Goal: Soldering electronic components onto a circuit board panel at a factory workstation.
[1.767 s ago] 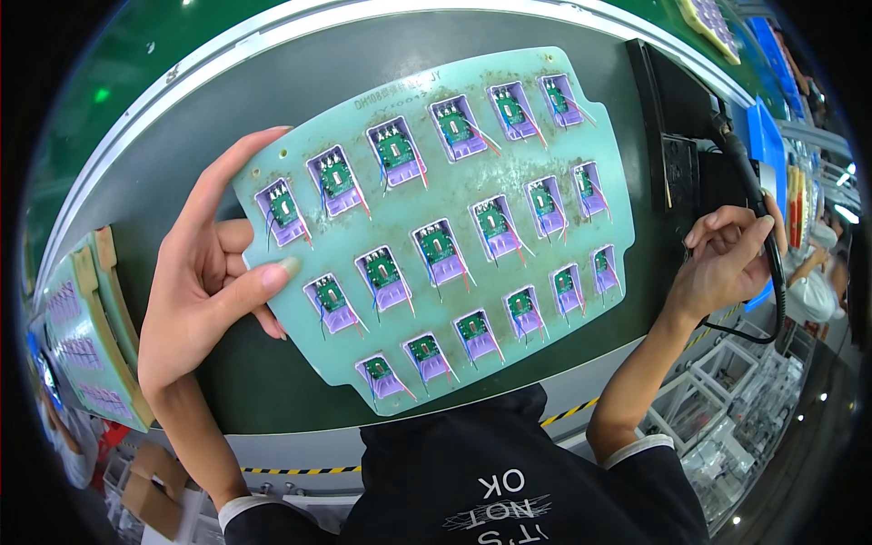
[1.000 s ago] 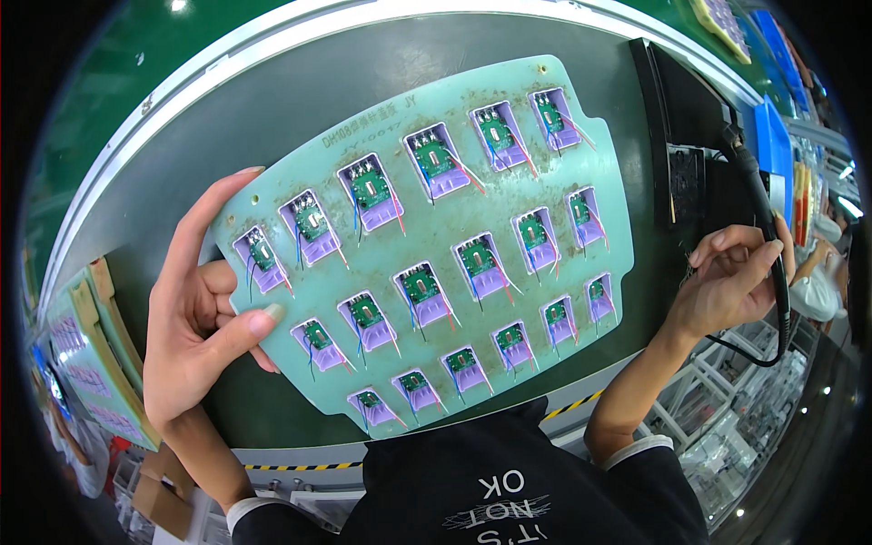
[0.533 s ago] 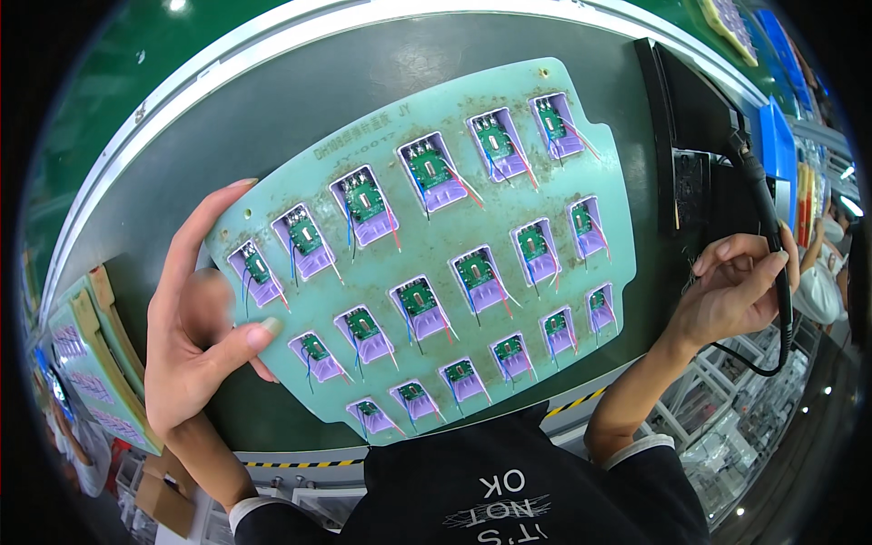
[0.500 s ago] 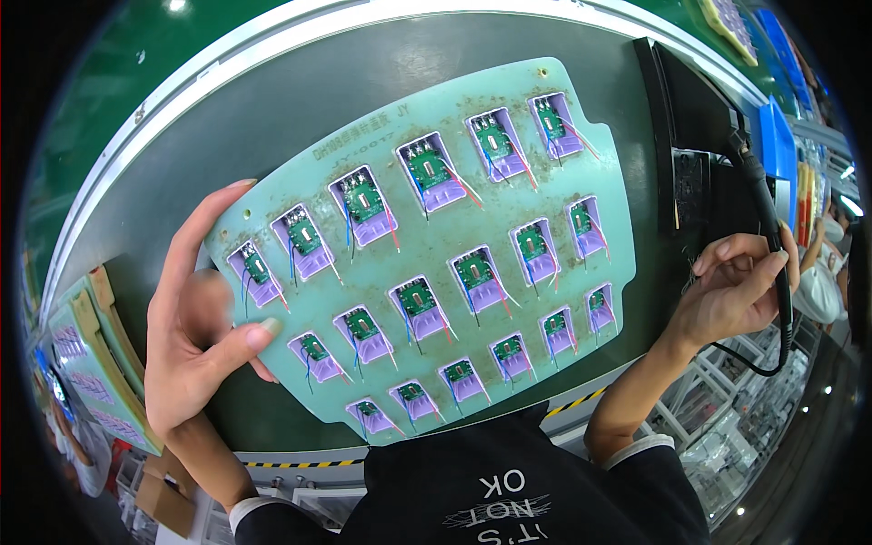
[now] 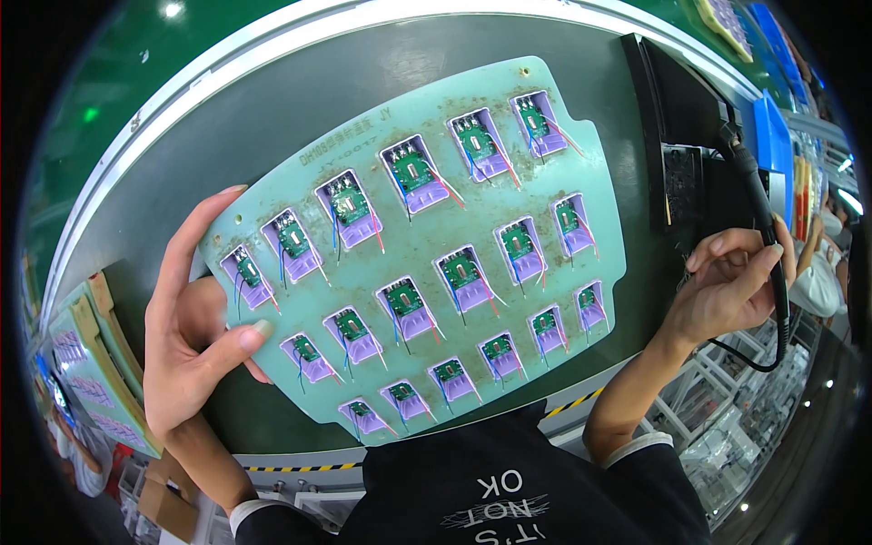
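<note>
My left hand [image 5: 195, 341] grips the left end of a large pale-green fixture plate [image 5: 363, 282], thumb on top and fingers around the edge. Rows of purple plastic housings [image 5: 349, 243] sit in its cut-outs, each with a small green circuit board [image 5: 411, 170] and thin red, blue, white or black wires. To the right of the plate, apart from it, my right hand [image 5: 731, 286] is closed on the black handle of what looks like a soldering iron [image 5: 772, 272]. Its upper end reaches a dark holder, and its tip cannot be made out. A cord loops below the handle.
The dark bench top [image 5: 400, 73] lies under the plate, with a white rail [image 5: 272, 45] along its far edge. Similar green plates [image 5: 100, 363] stand at the left. A black box-like stand [image 5: 681, 118] and a blue bin [image 5: 772, 136] are at the right.
The fixture plate has shifted slightly left and turned a little in my left hand's grip. My right hand and the soldering iron have barely moved.
</note>
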Tool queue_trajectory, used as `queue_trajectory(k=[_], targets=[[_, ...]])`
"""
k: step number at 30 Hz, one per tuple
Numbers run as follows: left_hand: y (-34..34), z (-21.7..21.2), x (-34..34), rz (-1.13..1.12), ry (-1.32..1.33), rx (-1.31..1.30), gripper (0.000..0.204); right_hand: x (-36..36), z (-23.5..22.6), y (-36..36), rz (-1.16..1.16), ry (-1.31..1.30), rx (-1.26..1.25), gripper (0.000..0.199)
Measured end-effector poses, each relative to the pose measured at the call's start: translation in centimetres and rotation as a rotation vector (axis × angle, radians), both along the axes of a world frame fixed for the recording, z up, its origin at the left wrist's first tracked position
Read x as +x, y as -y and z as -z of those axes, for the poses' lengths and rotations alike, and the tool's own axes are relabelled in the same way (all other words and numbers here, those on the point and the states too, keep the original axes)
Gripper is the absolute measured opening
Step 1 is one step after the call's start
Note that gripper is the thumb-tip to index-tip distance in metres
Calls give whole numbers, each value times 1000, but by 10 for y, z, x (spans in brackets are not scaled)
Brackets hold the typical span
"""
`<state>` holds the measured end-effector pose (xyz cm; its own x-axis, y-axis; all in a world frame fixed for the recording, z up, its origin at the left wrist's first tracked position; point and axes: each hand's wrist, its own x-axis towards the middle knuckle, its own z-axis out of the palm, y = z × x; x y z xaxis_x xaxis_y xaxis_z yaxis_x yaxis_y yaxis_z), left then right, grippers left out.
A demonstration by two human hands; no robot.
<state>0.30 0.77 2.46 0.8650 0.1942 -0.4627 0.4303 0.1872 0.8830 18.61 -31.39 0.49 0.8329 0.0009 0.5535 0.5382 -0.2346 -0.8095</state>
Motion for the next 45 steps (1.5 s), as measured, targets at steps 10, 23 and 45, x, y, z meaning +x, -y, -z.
queue_trajectory(k=[10, 23, 45], targets=[[2, -2, 1, 5, 0, 14, 79, 1, -1, -1, 1, 7, 10, 29], [2, 1, 1, 30, 4, 39, 79, 0, 0, 2, 21, 1, 17, 30], [7, 0, 0, -3, -4, 139, 83, 3, 1, 5, 5, 6, 51, 33]])
